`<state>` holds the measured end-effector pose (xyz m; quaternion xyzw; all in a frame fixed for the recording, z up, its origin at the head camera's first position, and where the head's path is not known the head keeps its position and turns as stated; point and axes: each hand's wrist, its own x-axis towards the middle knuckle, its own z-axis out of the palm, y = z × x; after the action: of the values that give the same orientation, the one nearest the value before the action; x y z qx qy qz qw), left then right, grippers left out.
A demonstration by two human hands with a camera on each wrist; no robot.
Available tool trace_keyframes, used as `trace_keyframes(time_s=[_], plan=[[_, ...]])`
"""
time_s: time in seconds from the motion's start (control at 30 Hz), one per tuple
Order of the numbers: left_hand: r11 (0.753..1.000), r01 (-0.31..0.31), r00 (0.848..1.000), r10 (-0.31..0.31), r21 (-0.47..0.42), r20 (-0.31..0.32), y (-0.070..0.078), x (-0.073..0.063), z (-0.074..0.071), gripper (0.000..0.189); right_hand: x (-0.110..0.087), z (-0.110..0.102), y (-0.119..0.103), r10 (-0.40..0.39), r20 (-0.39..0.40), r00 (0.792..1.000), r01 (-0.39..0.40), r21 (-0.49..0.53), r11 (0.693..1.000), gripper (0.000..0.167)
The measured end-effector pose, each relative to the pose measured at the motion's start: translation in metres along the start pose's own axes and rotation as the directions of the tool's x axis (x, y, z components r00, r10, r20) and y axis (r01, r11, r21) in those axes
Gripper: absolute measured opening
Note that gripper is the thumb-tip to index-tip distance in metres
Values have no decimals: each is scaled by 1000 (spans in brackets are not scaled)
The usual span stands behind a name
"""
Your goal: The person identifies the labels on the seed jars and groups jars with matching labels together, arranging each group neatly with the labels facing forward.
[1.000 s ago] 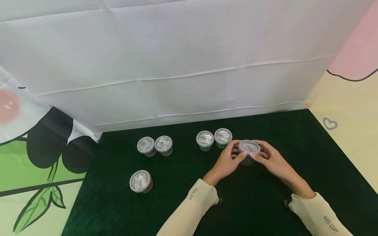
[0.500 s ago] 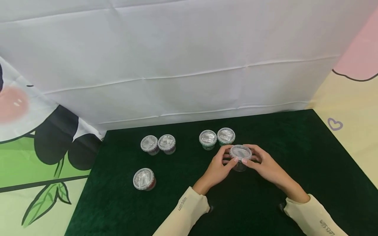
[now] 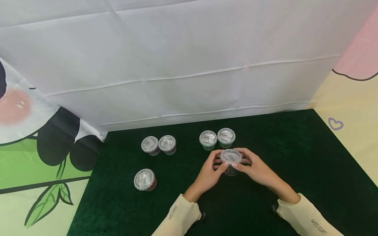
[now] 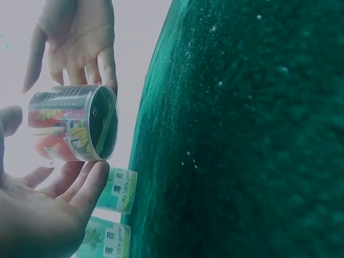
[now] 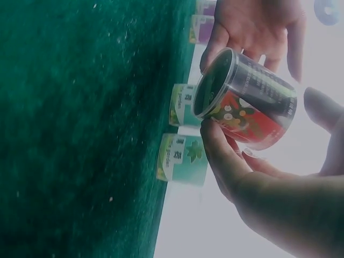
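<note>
A small round clear-lidded tub (image 3: 231, 158) with a red and black printed label is held upright between both hands, above the table. My left hand (image 3: 209, 170) grips its left side and my right hand (image 3: 256, 166) its right side, thumbs near the lid's front edge and fingers round the far side. The left wrist view shows the red print on the tub (image 4: 67, 126) and its clear bottom. In the right wrist view the tub (image 5: 250, 102) lies between the curled fingers of both hands.
Two green-labelled tubs (image 3: 208, 139) stand just behind the hands on the dark green table cloth (image 3: 183, 209). Farther left are two purple-labelled tubs (image 3: 167, 144), side by side. A lone reddish tub (image 3: 144, 180) sits nearer the front left. White cloth (image 3: 189, 65) hangs behind.
Both hands have carried the tub left and toward the person, from right of the green-labelled pair to in front of it. The other tubs stay where they were.
</note>
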<state>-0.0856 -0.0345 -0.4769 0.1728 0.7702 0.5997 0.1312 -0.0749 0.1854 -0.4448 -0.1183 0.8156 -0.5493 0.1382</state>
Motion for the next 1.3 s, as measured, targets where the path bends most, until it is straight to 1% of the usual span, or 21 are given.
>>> trace_keyframes(time_s=[0.17,0.27,0.43,0.57,0.73,0.87,1.0,1.13,1.3], plan=[[999,29,1000,-29,-17,-6,0,-6,-4,48,1,5,-1,-5,22,1000,5,8,1000,61],[999,45,999,-45,-26,-1,0,-9,-8,49,1,7,-3,10,29,1000,-10,16,1000,61],[999,41,999,-40,-36,20,0,-14,-15,49,3,11,-9,36,44,998,-38,47,998,62],[998,41,998,-40,-39,49,0,-17,-19,56,4,13,-12,55,58,997,-59,69,996,62],[997,47,997,-43,-53,61,-1,-21,-22,59,6,16,-13,43,82,996,-50,89,995,62],[996,64,998,-62,-68,26,-1,-24,-22,55,5,19,-14,36,88,996,-44,99,994,60],[996,73,996,-75,-55,-43,3,-27,-22,53,3,24,-15,30,63,998,-35,90,995,59],[996,81,990,-86,-49,-112,7,-30,-19,51,0,30,-19,43,32,999,-46,103,994,59],[996,85,981,-88,-25,-174,10,-33,-15,49,-3,39,-23,68,18,998,-70,140,988,57]])
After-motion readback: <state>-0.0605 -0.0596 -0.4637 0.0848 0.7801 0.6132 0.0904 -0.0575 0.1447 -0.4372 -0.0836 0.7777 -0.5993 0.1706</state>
